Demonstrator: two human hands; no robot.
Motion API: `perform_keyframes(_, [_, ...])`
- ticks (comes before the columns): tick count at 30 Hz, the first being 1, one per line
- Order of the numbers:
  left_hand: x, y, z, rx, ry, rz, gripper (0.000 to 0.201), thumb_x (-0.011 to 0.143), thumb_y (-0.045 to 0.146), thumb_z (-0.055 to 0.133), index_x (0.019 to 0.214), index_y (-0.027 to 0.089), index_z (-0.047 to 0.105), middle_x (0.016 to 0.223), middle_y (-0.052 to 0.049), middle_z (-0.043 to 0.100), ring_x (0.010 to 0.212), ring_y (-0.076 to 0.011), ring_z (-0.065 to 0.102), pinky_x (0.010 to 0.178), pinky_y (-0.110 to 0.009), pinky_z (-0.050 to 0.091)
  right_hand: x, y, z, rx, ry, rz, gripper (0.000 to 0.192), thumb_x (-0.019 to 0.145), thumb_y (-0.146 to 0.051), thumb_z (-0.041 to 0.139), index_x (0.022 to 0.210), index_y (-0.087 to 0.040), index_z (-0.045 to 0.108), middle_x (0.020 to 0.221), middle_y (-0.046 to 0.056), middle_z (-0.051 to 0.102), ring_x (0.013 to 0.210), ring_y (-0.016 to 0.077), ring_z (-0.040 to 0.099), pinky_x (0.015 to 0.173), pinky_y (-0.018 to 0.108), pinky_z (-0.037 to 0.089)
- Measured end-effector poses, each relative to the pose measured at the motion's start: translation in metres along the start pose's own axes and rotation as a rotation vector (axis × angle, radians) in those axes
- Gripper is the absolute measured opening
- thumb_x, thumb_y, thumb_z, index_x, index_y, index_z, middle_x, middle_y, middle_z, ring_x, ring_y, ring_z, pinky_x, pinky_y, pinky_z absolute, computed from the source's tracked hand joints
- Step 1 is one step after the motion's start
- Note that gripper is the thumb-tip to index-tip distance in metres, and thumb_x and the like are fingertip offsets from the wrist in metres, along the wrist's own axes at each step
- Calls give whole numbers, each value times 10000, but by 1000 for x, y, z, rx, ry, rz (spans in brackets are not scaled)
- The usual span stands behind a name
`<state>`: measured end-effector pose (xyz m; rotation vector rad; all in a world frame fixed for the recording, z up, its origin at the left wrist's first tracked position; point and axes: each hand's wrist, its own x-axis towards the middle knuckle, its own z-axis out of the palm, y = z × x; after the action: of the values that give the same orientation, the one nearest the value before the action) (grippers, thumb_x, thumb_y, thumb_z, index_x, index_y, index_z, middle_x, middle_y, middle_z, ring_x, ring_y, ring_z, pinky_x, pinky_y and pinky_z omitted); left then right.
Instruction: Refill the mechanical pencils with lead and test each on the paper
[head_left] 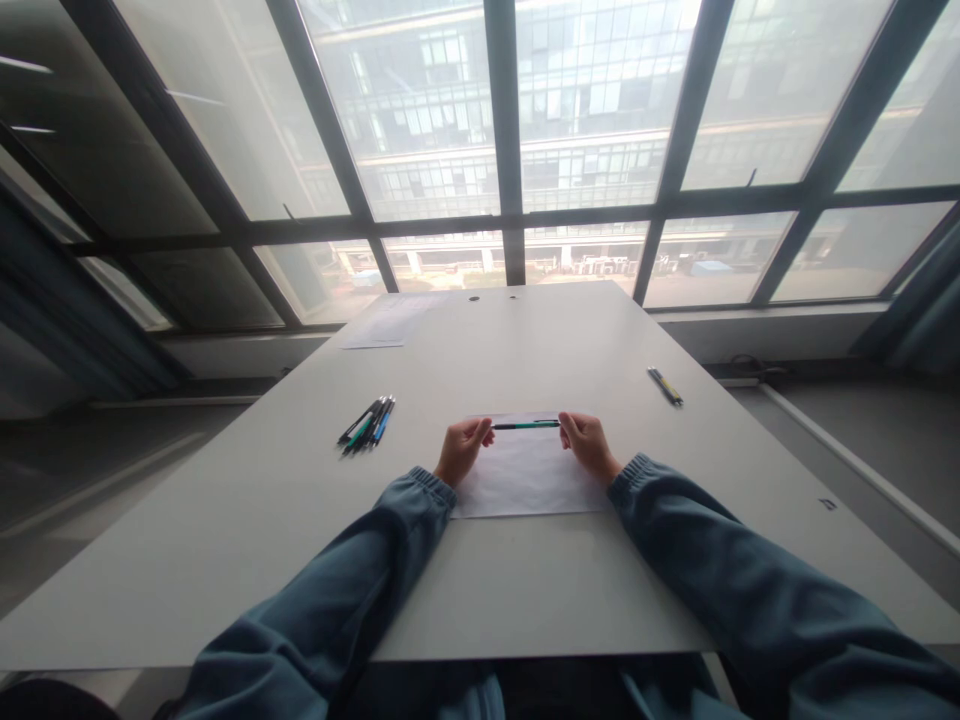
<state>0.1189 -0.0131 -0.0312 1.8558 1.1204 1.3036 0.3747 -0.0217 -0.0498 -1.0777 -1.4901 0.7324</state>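
Note:
A green and black pen is stretched level between my two hands, over a white sheet of paper. My left hand pinches its black end, fingers closed. At the other end, by the clip, the closed fingers of my right hand grip it. The fingers cover both tips of the pen. Below it, the paper lies on the table in front of me, its side edges partly behind my wrists.
Several pens lie bunched on the white table to the left. On the right side are a few yellow and dark pens. Another paper lies at the far left, near large windows. A small dark mark shows near the right edge.

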Motion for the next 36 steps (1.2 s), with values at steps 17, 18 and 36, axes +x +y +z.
perform_keyframes(17, [1, -2, 0, 60, 23, 24, 397, 901, 509, 583, 743, 162, 693, 727, -53, 707, 666, -156, 632, 609, -251, 490, 2, 0, 1, 96, 1, 13, 483, 881, -615, 556, 654, -189, 568, 505, -11, 539, 460, 116, 481, 455, 233, 379])
perform_keyframes(18, [1, -2, -1, 65, 25, 26, 391, 901, 506, 585, 747, 162, 693, 732, -52, 707, 672, -156, 634, 613, -249, 491, 1, -1, 0, 108, -5, 12, 472, 881, -603, 565, 655, -189, 564, 510, -11, 541, 463, 115, 480, 458, 233, 379])
perform_keyframes(36, [2, -7, 0, 96, 43, 32, 302, 856, 466, 662, 910, 177, 729, 857, -74, 739, 747, -185, 664, 609, -264, 489, 0, -2, 2, 194, -54, 27, 364, 865, -522, 614, 793, -166, 640, 536, -18, 563, 473, 115, 503, 460, 234, 400])
